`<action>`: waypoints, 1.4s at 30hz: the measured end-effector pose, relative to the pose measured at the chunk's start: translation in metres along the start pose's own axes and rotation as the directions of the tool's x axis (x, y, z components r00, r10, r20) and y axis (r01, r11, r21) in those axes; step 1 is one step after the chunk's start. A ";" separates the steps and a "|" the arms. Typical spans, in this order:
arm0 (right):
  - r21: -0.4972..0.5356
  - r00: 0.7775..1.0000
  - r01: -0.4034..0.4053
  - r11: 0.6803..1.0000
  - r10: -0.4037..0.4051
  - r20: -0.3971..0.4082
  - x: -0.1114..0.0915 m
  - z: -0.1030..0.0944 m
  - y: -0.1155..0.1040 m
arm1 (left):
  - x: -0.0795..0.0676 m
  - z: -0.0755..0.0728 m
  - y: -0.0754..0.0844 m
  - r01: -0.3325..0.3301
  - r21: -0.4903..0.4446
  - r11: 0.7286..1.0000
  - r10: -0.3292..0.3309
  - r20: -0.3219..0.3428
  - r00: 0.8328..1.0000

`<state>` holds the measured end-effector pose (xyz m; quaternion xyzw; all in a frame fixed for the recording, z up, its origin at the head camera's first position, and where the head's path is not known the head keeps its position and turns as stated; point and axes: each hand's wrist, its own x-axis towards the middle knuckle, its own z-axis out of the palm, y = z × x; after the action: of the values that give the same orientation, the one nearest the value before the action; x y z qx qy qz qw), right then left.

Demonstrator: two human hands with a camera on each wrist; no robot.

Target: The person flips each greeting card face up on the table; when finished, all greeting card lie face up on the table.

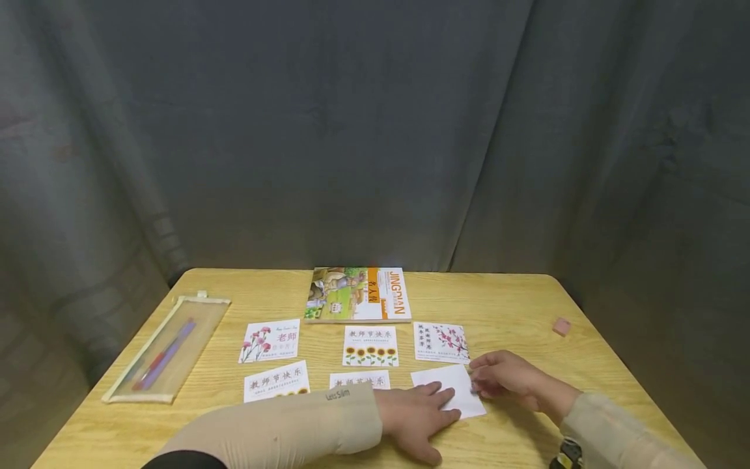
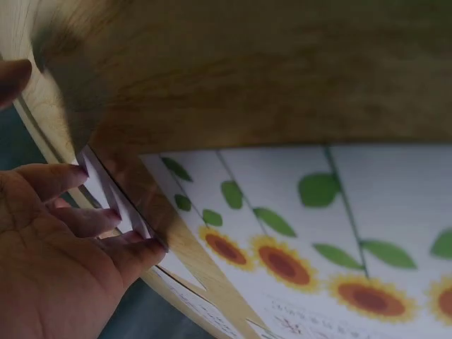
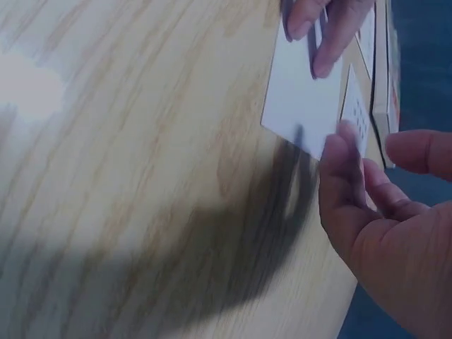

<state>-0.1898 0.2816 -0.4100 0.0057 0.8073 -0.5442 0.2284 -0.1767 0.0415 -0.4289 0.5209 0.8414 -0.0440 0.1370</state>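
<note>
A blank white card (image 1: 467,400) lies at the right of the near row, with no print on the side that faces up. My left hand (image 1: 417,417) rests across it, fingers spread and fingertips on the card (image 3: 300,106), as the right wrist view also shows. At the card's right edge is my right hand (image 1: 511,380), its fingers loosely bent and fingertips close to the edge, nothing held between them. Under the left forearm, two cards are partly covered: a sunflower card (image 1: 275,381) and another printed card (image 1: 357,378).
Behind lie a carnation card (image 1: 269,341), a sunflower card (image 1: 370,345) and a plum-blossom card (image 1: 441,342). A book (image 1: 359,295) is at the table's back. A mesh pencil pouch (image 1: 196,365) with pens lies left, a pink eraser (image 1: 561,326) far right.
</note>
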 end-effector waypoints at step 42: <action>0.258 0.999 0.023 0.966 -0.030 0.020 0.000 -0.026 0.012 | -0.012 -0.014 -0.050 -0.071 0.057 0.996 0.090 -0.497 0.863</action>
<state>-0.1961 0.3089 -0.4129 0.0181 0.7271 -0.6474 0.2278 -0.2183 0.0114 -0.4156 0.5514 0.8249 0.0823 -0.0928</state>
